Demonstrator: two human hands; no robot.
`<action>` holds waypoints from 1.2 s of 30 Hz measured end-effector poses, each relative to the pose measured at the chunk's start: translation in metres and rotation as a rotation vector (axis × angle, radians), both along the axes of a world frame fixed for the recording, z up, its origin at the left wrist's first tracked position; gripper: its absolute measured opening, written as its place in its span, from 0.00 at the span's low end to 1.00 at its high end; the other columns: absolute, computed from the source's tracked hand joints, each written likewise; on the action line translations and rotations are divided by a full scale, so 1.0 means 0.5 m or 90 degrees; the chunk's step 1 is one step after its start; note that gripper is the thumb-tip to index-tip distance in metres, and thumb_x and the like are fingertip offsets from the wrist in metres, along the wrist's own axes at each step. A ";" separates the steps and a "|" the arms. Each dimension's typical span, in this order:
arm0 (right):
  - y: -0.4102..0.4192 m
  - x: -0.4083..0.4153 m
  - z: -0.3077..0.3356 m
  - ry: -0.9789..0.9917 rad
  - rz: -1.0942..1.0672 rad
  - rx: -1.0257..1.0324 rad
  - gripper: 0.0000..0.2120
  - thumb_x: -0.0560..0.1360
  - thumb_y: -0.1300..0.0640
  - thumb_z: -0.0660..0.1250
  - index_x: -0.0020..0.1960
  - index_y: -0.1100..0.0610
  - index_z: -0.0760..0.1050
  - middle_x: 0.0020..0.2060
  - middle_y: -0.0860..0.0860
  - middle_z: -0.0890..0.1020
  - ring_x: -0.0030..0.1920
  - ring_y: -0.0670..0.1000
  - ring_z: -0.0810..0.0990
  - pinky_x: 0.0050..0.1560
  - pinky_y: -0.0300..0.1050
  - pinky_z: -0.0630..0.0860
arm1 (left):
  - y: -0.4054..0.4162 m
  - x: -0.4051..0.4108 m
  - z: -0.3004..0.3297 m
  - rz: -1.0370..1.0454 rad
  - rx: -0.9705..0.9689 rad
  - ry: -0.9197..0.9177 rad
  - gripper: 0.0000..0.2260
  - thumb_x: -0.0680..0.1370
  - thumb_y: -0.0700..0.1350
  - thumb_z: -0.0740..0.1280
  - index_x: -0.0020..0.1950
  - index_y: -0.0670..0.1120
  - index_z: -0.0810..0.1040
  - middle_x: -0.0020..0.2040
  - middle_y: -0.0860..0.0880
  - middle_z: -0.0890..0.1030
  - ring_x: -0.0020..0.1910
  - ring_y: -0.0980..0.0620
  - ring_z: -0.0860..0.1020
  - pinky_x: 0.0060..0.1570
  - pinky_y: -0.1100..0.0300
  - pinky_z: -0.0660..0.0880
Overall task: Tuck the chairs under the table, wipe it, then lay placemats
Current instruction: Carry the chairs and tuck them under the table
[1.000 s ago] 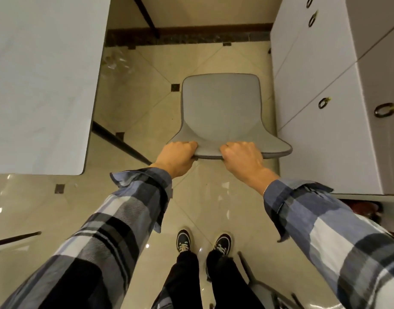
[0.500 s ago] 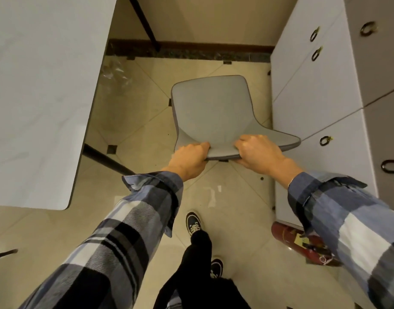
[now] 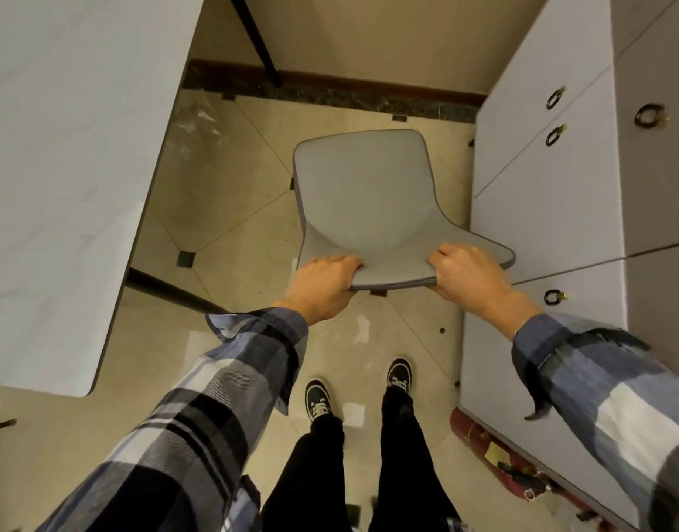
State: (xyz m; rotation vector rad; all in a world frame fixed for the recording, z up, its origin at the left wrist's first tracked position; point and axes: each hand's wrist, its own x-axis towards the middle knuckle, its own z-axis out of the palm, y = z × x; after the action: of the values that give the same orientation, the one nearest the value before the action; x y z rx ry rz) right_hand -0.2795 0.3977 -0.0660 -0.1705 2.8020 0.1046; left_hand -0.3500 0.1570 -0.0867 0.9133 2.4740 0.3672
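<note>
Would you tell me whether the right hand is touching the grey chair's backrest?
Touching. The head view shows the right hand with fingers curled over the top edge of the grey chair backrest.
</note>
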 end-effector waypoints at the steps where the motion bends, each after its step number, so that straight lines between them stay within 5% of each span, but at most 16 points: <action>1: 0.009 -0.012 0.002 -0.002 0.015 -0.002 0.13 0.75 0.49 0.70 0.47 0.60 0.78 0.43 0.57 0.79 0.41 0.62 0.80 0.35 0.50 0.74 | 0.008 -0.007 0.001 0.014 0.001 0.003 0.15 0.79 0.51 0.64 0.65 0.52 0.73 0.58 0.48 0.80 0.54 0.44 0.79 0.53 0.51 0.76; 4: 0.039 -0.048 0.006 0.007 0.054 -0.032 0.14 0.76 0.49 0.69 0.47 0.61 0.78 0.43 0.58 0.79 0.41 0.62 0.80 0.33 0.48 0.66 | 0.033 -0.024 0.008 0.050 -0.008 -0.004 0.15 0.79 0.52 0.65 0.65 0.51 0.74 0.57 0.49 0.80 0.53 0.44 0.79 0.52 0.51 0.77; 8: 0.093 -0.105 0.003 0.008 0.093 -0.046 0.12 0.77 0.51 0.66 0.47 0.61 0.78 0.44 0.57 0.78 0.40 0.62 0.79 0.35 0.53 0.77 | 0.083 -0.057 0.010 0.092 -0.005 0.023 0.14 0.80 0.53 0.64 0.64 0.52 0.74 0.56 0.50 0.81 0.52 0.45 0.80 0.49 0.53 0.76; 13: 0.137 -0.167 0.000 0.018 0.138 -0.042 0.11 0.77 0.52 0.66 0.48 0.60 0.78 0.45 0.57 0.79 0.41 0.60 0.80 0.37 0.52 0.76 | 0.124 -0.088 0.004 0.126 -0.015 0.020 0.13 0.80 0.54 0.64 0.63 0.54 0.75 0.54 0.51 0.82 0.50 0.45 0.80 0.49 0.51 0.78; 18: 0.179 -0.218 -0.019 0.061 0.174 -0.035 0.07 0.68 0.61 0.75 0.36 0.61 0.77 0.33 0.57 0.78 0.29 0.60 0.78 0.26 0.45 0.66 | 0.155 -0.118 -0.003 0.144 -0.002 0.035 0.13 0.80 0.53 0.64 0.63 0.53 0.75 0.53 0.51 0.82 0.49 0.46 0.81 0.51 0.50 0.78; 21: 0.209 -0.252 -0.024 0.059 0.193 -0.030 0.08 0.67 0.61 0.75 0.36 0.61 0.77 0.32 0.57 0.78 0.28 0.60 0.77 0.25 0.47 0.71 | 0.181 -0.139 -0.004 0.154 0.003 0.037 0.13 0.80 0.53 0.64 0.63 0.53 0.75 0.54 0.51 0.82 0.50 0.46 0.80 0.50 0.50 0.78; 26: 0.254 -0.299 -0.007 0.096 0.175 -0.030 0.07 0.65 0.65 0.75 0.36 0.62 0.77 0.32 0.59 0.78 0.29 0.61 0.78 0.26 0.50 0.76 | 0.229 -0.183 0.008 0.123 0.011 0.012 0.09 0.81 0.52 0.62 0.58 0.54 0.77 0.50 0.51 0.82 0.48 0.46 0.80 0.47 0.50 0.79; 36: 0.278 -0.396 0.026 0.170 0.170 -0.055 0.13 0.62 0.60 0.80 0.35 0.60 0.76 0.28 0.57 0.77 0.24 0.59 0.76 0.23 0.43 0.69 | 0.240 -0.310 0.061 0.007 -0.040 0.053 0.09 0.80 0.48 0.59 0.57 0.53 0.77 0.44 0.50 0.81 0.43 0.45 0.80 0.44 0.49 0.79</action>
State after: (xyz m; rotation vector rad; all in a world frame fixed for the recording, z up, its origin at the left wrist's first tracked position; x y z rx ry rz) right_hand -0.4775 0.5368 -0.0530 -0.5931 3.0343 0.0744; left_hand -0.5048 0.2771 -0.0563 0.9069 2.5511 0.2586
